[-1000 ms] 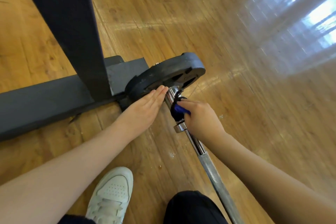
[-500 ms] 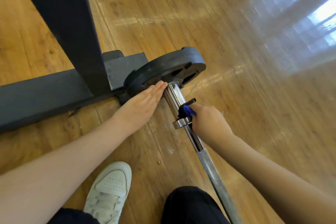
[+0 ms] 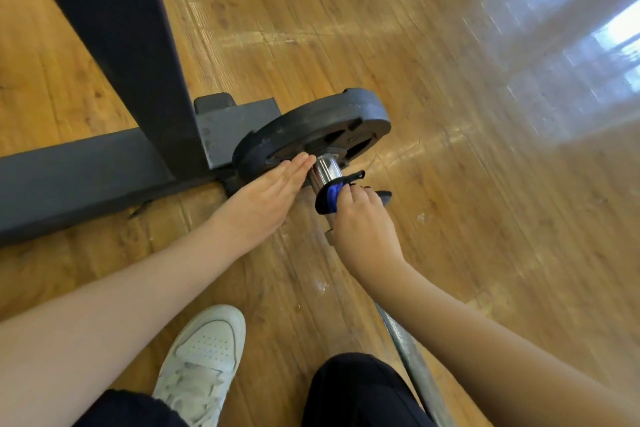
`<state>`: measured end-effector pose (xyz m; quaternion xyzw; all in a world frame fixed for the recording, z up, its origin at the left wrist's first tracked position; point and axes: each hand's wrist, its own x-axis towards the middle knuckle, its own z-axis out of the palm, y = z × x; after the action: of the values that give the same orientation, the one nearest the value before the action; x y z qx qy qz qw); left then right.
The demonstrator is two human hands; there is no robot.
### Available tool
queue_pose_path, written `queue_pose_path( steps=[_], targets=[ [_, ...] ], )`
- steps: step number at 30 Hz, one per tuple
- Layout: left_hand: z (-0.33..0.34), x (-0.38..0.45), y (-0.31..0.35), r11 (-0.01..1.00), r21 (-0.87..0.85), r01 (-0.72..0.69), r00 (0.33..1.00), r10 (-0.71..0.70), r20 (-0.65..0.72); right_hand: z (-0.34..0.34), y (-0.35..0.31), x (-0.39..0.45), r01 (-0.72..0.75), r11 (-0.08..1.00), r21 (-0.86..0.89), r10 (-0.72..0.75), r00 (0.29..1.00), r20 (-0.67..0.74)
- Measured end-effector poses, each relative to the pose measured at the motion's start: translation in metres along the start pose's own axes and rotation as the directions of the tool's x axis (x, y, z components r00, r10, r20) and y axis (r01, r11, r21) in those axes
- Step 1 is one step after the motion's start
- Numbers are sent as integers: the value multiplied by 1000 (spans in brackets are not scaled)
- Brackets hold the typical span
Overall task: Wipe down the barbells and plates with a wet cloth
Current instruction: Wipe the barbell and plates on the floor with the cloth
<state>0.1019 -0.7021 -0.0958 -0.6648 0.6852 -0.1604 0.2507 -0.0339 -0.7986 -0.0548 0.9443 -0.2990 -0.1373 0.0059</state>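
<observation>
A black weight plate (image 3: pixel 322 116) stands on edge on the wooden floor, threaded on a barbell. The barbell's chrome sleeve (image 3: pixel 326 168) comes out of the plate toward me, and its grey shaft (image 3: pixel 405 347) runs down to the lower right. My left hand (image 3: pixel 266 199) lies flat, its straight fingers pressing the plate's near face beside the sleeve. My right hand (image 3: pixel 363 229) grips a blue and black cloth (image 3: pixel 330 199) wrapped around the sleeve, a short way from the plate. The collar of the sleeve is mostly hidden under that hand.
A dark metal rack upright (image 3: pixel 114 28) and its floor beam (image 3: pixel 76 180) stand just left of the plate. My white shoe (image 3: pixel 204 354) and dark trouser knee (image 3: pixel 353 388) are at the bottom. Glossy wooden floor (image 3: pixel 485 184) spreads to the right.
My right hand, with the cloth, slid back along the sleeve toward the collar and has now moved up toward the plate again. My left hand stayed pressed on the plate.
</observation>
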Motion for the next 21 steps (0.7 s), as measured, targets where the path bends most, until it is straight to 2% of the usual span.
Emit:
queue_pose_path(
  steps=[3,7,9,12,15,17,19,21],
  targets=[
    [1,0,1,1000,20,-12,999,13,-32,17,2,3,129,990,-50,-133,987,-87],
    [0,-1,2,995,88,-41,998,45,-42,21,11,15,305,952,29,-298,945,-134],
    [3,-2,3,995,99,-34,996,41,-77,21,17,12,341,932,124,-312,927,-207],
    [6,0,5,997,75,-16,994,24,-105,22,33,-3,330,903,274,-225,908,-353],
    [11,1,5,999,51,17,995,-12,-101,13,38,4,388,894,225,-269,866,-422],
    [11,0,4,998,58,16,997,-12,-79,10,36,19,472,869,150,-387,836,-390],
    [10,-1,3,997,78,-3,998,7,-54,11,34,28,544,834,96,-498,815,-297],
    [8,-1,1,997,74,-8,999,12,-49,12,35,23,544,832,107,-517,831,-206]
  ],
)
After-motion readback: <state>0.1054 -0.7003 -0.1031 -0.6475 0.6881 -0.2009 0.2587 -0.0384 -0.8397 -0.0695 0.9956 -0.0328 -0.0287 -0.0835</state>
